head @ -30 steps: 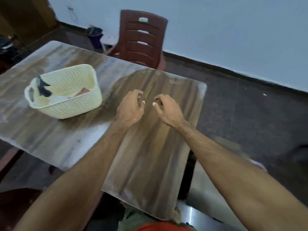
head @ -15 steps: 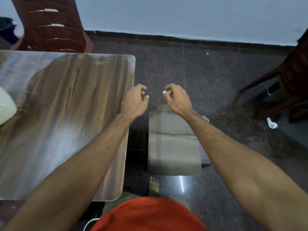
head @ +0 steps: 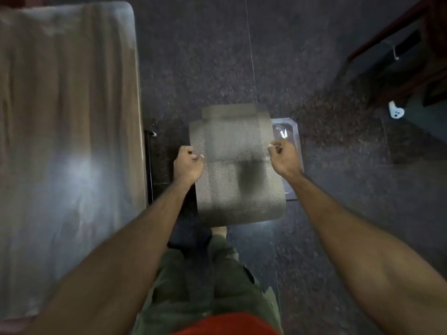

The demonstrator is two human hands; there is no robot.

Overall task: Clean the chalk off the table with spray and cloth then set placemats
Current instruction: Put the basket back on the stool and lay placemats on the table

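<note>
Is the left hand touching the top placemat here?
Touching. The head view shows the left hand pinching the left edge of the top placemat, fingers curled on it.

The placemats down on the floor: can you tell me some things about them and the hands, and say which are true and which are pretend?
1. Both hands hold the top placemat by its side edges. True: the left hand and the right hand each have a grip on one edge.
2. The placemats lie on the table. False: the stack is over the dark floor, to the right of the table.
3. The left hand holds a spray bottle. False: it holds only the placemat's edge.
4. A bare foot shows just below the stack. True.
5. The placemats are bright red. False: they are grey and woven.
</note>
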